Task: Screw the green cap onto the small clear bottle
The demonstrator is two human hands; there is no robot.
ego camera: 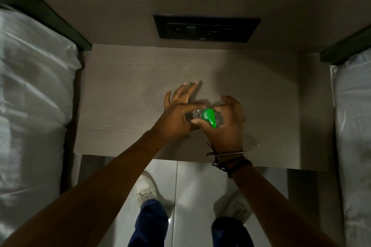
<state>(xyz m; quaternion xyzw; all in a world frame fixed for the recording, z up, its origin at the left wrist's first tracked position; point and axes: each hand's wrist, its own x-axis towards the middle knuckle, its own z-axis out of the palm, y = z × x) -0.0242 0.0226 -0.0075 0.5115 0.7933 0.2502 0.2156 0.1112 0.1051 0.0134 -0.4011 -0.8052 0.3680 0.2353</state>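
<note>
- While we hold the small clear plastic bottle [197, 115] above the pale wood-grain tabletop [124, 94], the bright green pointed plastic cap [209, 118] already sits over its neck, between our two hands.
- Our right hand [224, 126] curls around the cap, thumb and fingers closed on it, so the bottle's neck is mostly hidden.
- Our left hand [178, 112] pinches the bottle's body with thumb and forefinger, while its other fingers splay open toward the wall.
- We judge the task partly done: cap and bottle are brought together and the twisting seems under way.
- We cannot tell how far the threads have engaged, because the joint is covered.
- What remains, we think, is turning the cap until snug, then letting go.
- A crumpled clear wrapper [251, 144] lies on the tabletop beside our right wrist.
</note>
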